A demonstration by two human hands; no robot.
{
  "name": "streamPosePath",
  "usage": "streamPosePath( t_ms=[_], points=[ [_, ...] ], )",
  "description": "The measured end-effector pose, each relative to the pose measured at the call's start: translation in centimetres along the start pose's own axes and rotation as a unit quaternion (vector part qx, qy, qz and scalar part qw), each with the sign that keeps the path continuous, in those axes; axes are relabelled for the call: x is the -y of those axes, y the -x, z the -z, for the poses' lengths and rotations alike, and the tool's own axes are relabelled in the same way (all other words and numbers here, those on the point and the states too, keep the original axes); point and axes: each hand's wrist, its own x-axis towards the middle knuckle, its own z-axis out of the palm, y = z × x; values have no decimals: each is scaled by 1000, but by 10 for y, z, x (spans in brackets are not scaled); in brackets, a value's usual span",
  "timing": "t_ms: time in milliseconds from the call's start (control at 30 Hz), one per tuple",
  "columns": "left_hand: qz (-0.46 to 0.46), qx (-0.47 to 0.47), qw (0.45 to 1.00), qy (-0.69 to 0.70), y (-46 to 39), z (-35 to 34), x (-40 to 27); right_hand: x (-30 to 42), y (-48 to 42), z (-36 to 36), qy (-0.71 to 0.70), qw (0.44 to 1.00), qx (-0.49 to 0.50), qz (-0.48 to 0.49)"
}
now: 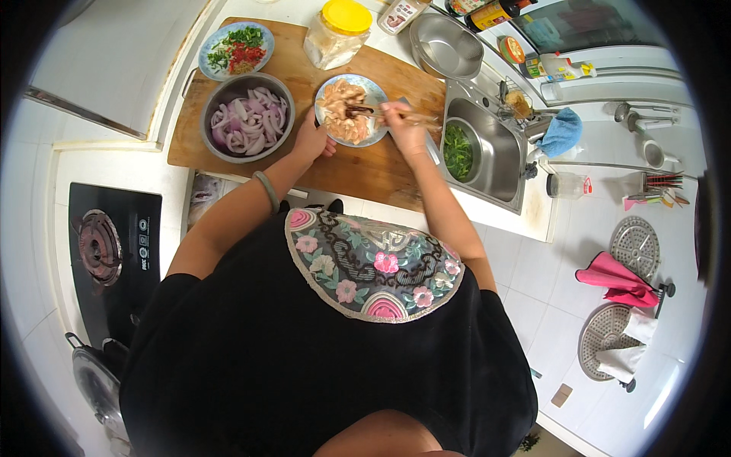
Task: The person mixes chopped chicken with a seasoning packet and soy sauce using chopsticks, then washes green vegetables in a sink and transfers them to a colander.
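Note:
A blue-and-white plate (377, 90) of sliced raw meat (345, 111) rests on the wooden cutting board (365, 177). My left hand (313, 140) holds the plate's left rim; something small and dark shows by its fingers, too hidden to name. In my right hand (402, 123) are wooden chopsticks (372, 111), slightly blurred, their tips in the meat by a patch of dark sauce. A flat metal blade (425, 146) lies partly behind my right hand. Left of the plate stands a steel bowl (207, 123) of sliced red onion (248, 121).
A plate of chopped greens and red chilli (239, 50) sits at the board's far left. Behind stands a yellow-lidded jar (340, 34), beside a steel basin (446, 45). Rightward, a sink (502, 143) holds a bowl of leafy greens (457, 151). A gas hob (117, 257) is on my left.

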Motion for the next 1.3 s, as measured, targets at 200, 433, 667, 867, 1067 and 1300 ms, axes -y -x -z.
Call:
streamPosePath(
  t_ms=[200,433,667,867,1067,1300],
  points=[
    [24,-8,1000,-16,6,8,-8,40,-13,9,32,999,-27,34],
    [25,-1,1000,2,4,3,-12,55,-6,22,25,995,97,-20],
    [13,1,1000,-21,7,0,-10,52,12,35,81,990,102,49],
    [-2,-4,1000,-17,-1,-9,-8,37,-25,29,62,997,-10,53],
    [11,2,1000,-2,6,-18,-3,35,9,43,83,990,78,84],
    [16,11,1000,-19,7,-22,-2,-5,-7,56,-77,995,-23,-57]
  ],
)
